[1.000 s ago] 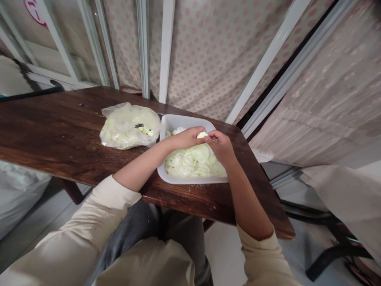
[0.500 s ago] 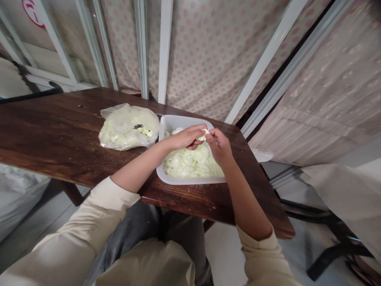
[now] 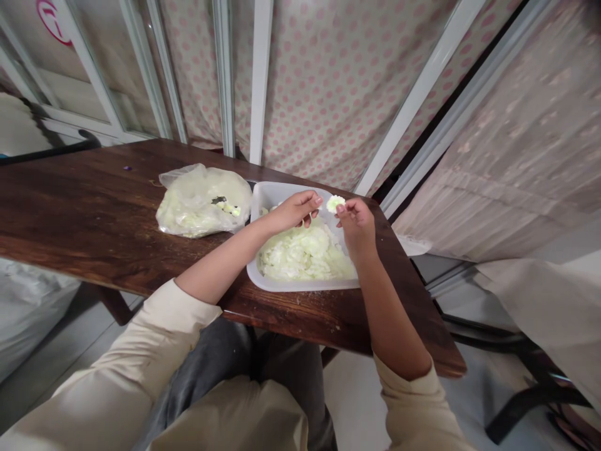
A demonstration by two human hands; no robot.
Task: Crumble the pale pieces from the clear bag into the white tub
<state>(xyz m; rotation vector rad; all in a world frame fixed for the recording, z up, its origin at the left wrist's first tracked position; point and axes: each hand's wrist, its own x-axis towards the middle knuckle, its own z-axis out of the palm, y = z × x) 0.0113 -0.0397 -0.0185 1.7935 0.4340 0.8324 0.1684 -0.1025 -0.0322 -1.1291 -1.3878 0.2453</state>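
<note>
My right hand (image 3: pixel 359 228) pinches a pale yellow-green, flower-like piece (image 3: pixel 335 202) between thumb and fingertips, above the back right of a white plastic tub (image 3: pixel 305 286). To the left of that piece is my left hand (image 3: pixel 297 212), over the tub, with thumb and forefinger pressed together; whatever may be between them is too small to make out. The two hands are apart. Many similar pale pieces (image 3: pixel 305 254) lie heaped in the tub.
A clear plastic bag (image 3: pixel 200 200) of pale pieces, with a hole in its side, lies left of the tub on the dark wooden table (image 3: pixel 94 213). Glass panels with a pink-dotted curtain (image 3: pixel 328 94) stand behind the table. A black metal frame (image 3: pixel 530 401) is at the lower right.
My hands have moved apart from touching around the pale piece. My right hand has shifted right with the piece, which now shows its ruffled face.
</note>
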